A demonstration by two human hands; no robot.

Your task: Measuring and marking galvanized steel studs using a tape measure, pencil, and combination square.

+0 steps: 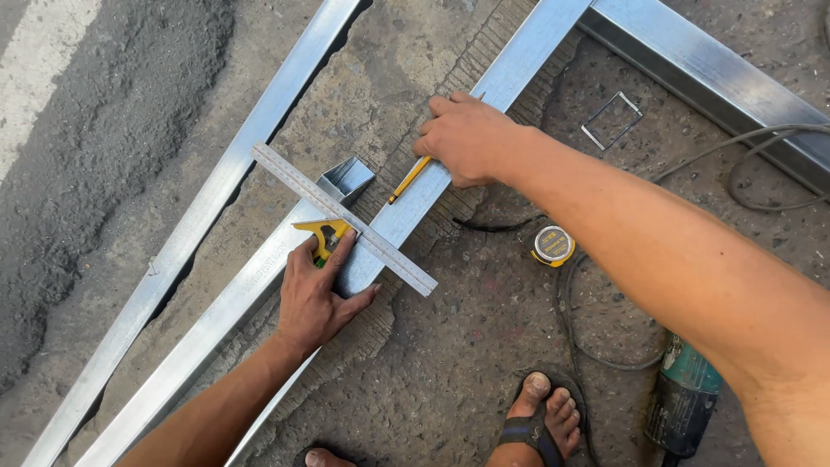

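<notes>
My left hand [316, 298] presses a combination square with a yellow head [325, 232] against a long galvanized steel tube [406, 207] that lies on the concrete. Its metal ruler [346, 207] crosses the tube at an angle. My right hand [467, 138] rests on the tube further up and holds a yellow pencil [406, 181], whose tip points down toward the ruler. A short open-ended piece of tube [346, 179] sits right beside the ruler.
A second thin steel bar [207, 199] runs parallel on the left. A wide steel beam [709, 73] lies at top right. A tape measure [552, 245], a cable [761, 147], a green angle grinder [686, 398] and my sandalled foot [540, 424] are at right.
</notes>
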